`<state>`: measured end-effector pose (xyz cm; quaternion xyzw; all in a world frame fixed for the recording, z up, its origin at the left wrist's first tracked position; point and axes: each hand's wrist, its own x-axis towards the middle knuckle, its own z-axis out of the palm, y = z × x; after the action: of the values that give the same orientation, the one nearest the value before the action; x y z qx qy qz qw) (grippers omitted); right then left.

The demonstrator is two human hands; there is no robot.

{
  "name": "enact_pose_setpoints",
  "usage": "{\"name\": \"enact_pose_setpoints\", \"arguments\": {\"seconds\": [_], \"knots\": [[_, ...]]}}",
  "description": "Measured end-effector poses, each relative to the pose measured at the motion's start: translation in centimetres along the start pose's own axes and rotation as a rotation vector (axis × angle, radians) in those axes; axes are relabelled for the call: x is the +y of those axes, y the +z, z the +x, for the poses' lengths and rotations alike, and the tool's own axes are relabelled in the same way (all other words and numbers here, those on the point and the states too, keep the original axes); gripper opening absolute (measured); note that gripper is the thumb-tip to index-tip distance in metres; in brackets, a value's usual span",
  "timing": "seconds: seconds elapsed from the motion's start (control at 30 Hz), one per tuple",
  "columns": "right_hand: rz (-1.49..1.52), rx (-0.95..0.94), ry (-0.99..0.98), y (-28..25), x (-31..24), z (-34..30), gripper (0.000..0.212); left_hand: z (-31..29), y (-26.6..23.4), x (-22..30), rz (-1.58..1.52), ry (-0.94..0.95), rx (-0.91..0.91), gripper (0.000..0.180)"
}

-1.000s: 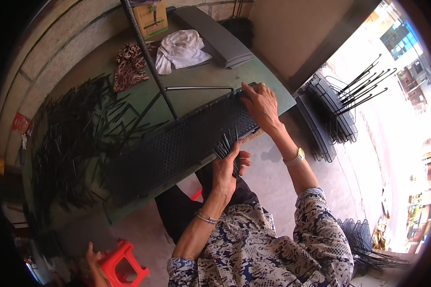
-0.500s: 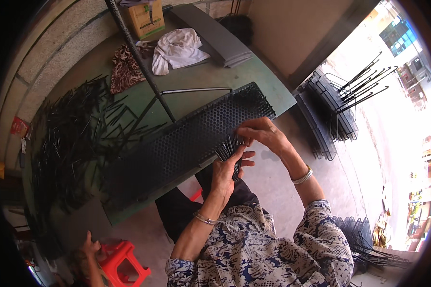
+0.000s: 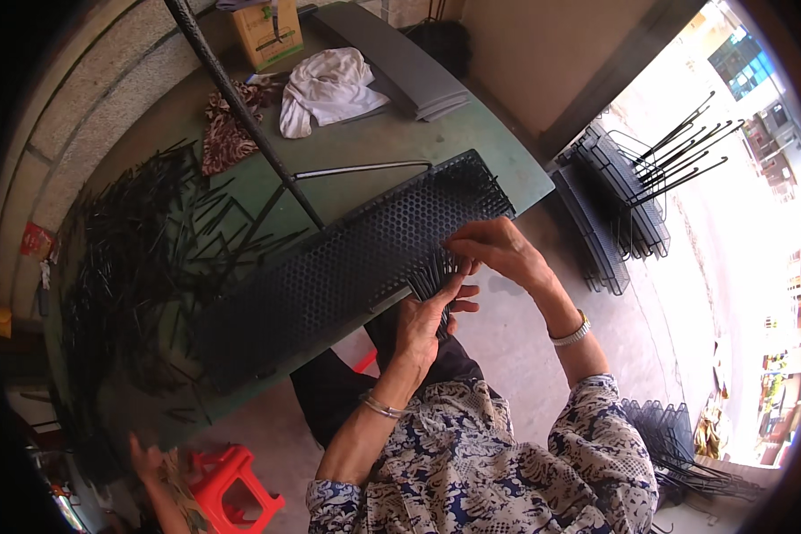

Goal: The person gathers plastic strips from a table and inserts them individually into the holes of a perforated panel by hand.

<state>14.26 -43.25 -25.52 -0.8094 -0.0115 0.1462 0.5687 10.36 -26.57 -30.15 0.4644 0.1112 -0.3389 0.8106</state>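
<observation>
My left hand (image 3: 424, 322) is closed round a bundle of thin black strips (image 3: 431, 276), their ends fanning out past the thumb. Just beyond it, my right hand (image 3: 509, 254) has thumb and fingers pinched together at the bundle's upper end; whatever is between those fingertips is too small to make out. Both hands are at the near edge of a long black perforated tray (image 3: 356, 245), which lies slantwise on a green table (image 3: 454, 133). Many similar loose black strips (image 3: 133, 240) are heaped on the table at the left.
A dark metal pole (image 3: 240, 111) with a side brace stands behind the tray. White cloth (image 3: 329, 84), grey sheets (image 3: 392, 58) and a cardboard box (image 3: 271, 36) are at the back. Black racks (image 3: 610, 205) stand right. Another person's hand (image 3: 147, 460) is beside a red stool (image 3: 231, 494).
My hands have shifted very slightly right, still close together at the bundle. The other person's hand at lower left has moved a little left.
</observation>
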Motion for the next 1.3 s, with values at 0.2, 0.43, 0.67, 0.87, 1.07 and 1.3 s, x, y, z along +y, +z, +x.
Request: {"name": "enact_pose_setpoints", "arguments": {"seconds": [0.2, 0.43, 0.67, 0.87, 1.07, 1.3], "knots": [[-0.016, 0.233, -0.080, -1.2, -0.7, -0.1, 0.022, 1.0, -1.4, -0.9, -0.194, -0.048, 0.039, 0.038], [-0.228, 0.734, -0.374, -1.8, 1.1, 3.1, 0.019, 1.9, -1.2, -2.3, -0.201, -0.073, 0.023, 0.029], [-0.312, 0.808, -0.450, -1.5, 2.9, 5.2, 0.017, 2.1, -0.8, -2.4, -0.346, -0.065, 0.028, 0.019], [-0.396, 0.780, -0.447, -1.5, 2.5, 4.8, 0.016, 2.1, -0.7, -2.4, -0.386, -0.069, 0.043, 0.017], [-0.380, 0.752, -0.521, -2.0, 2.9, 4.9, 0.015, 2.2, -0.6, -2.4, -0.389, -0.077, 0.064, 0.017], [-0.395, 0.753, -0.550, -2.0, 3.0, 5.0, 0.014, 2.0, -0.6, -2.6, -0.401, -0.089, 0.104, 0.017]]}}
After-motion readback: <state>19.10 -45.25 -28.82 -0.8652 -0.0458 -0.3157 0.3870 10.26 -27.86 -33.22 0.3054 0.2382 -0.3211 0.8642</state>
